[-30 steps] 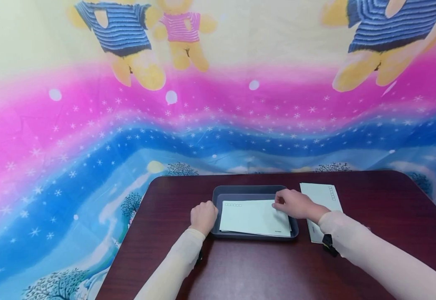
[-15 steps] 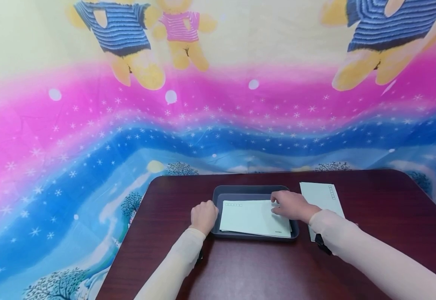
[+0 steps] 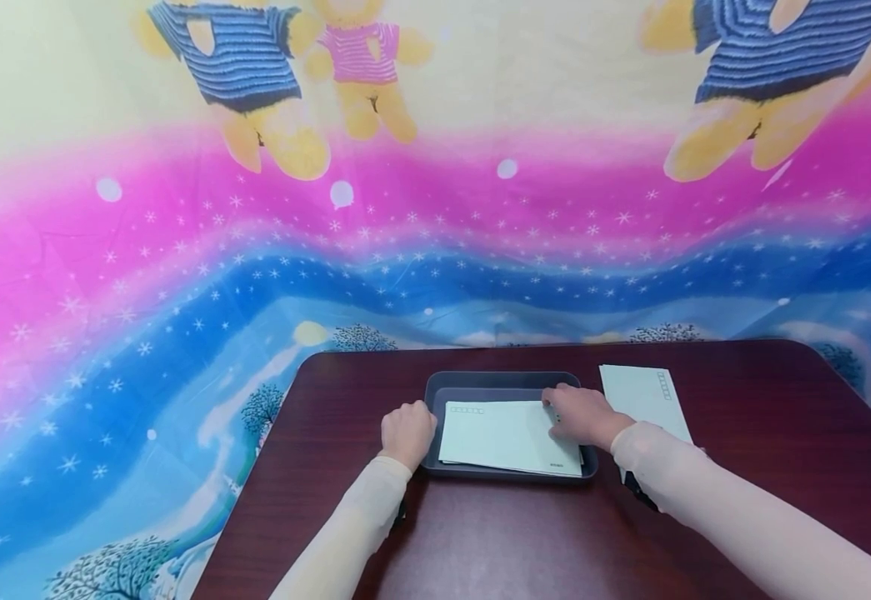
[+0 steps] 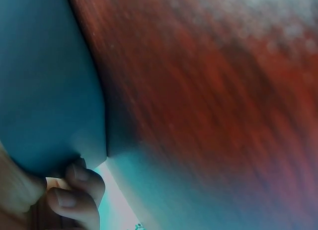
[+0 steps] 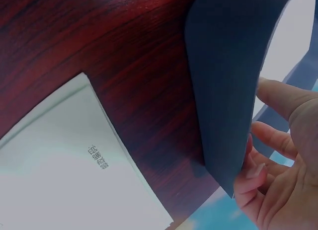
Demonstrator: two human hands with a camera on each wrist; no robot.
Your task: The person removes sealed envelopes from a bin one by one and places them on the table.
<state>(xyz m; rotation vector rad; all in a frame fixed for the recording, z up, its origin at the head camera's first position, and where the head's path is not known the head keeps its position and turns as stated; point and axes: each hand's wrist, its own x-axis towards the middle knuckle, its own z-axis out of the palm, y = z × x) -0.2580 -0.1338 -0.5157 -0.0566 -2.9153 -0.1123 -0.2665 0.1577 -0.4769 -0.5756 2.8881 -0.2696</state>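
Note:
A dark grey tray [image 3: 480,380] holds a small stack of pale envelopes [image 3: 495,433] lying lengthwise. My left hand [image 3: 408,435] grips the tray's left end, fingers curled at its rim; in the left wrist view the fingertips [image 4: 84,183] show at the end of the tray wall [image 4: 49,91]. Over the right end of the stack is my right hand [image 3: 583,414], thumb and fingers apart. In the right wrist view its thumb [image 5: 278,96] and fingers [image 5: 253,180] lie at the tray's rim [image 5: 223,91]. Contact between the right fingertips and the top envelope is partly hidden.
More pale envelopes [image 3: 641,400] lie on the dark reddish table [image 3: 495,533] right of the tray, partly under my right forearm. A printed cloth [image 3: 420,208] with bears and snowflakes hangs behind the table's far edge.
My right hand has shifted slightly left and down over the right end of the stack. Its fingers spread from a closer curl. The left hand, tray and envelopes look unmoved.

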